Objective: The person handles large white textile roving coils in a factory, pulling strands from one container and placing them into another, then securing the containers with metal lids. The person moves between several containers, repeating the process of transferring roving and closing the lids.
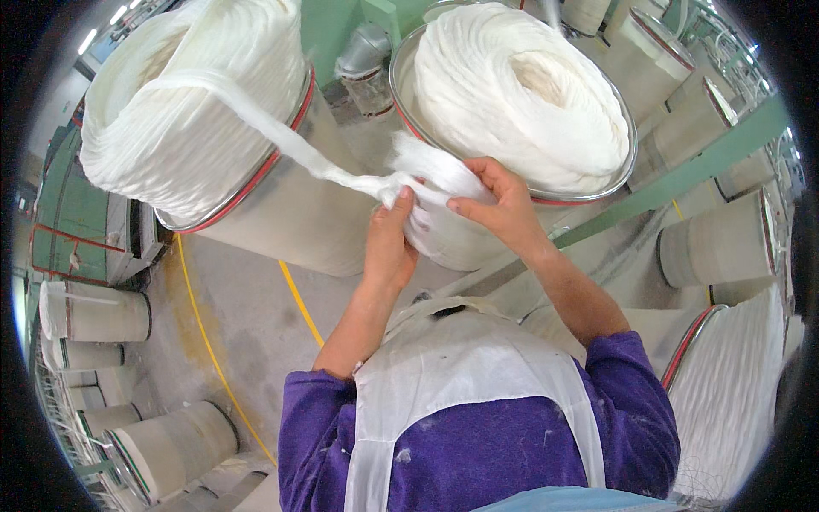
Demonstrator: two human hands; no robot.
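Note:
A thick white fibre sliver (281,136) runs from the heaped coils in the left can (299,213) down to my hands. My left hand (391,237) pinches the sliver between thumb and fingers, at a narrowed, twisted part. To its right, my right hand (503,205) grips a wider, fluffy stretch of white fibre between thumb and bent fingers. Loose fibre fans out above both hands. Whether the two stretches are one piece, I cannot tell. Just beyond my right hand stands another can, filled with coiled white sliver (495,94).
A green rail (674,179) slants across the right side. Close by my right elbow, another can holds white sliver (725,401). More cans (175,448) stand at lower left and along the right. Yellow lines (299,300) mark the grey floor. A metal duct (364,55) rises between the two far cans.

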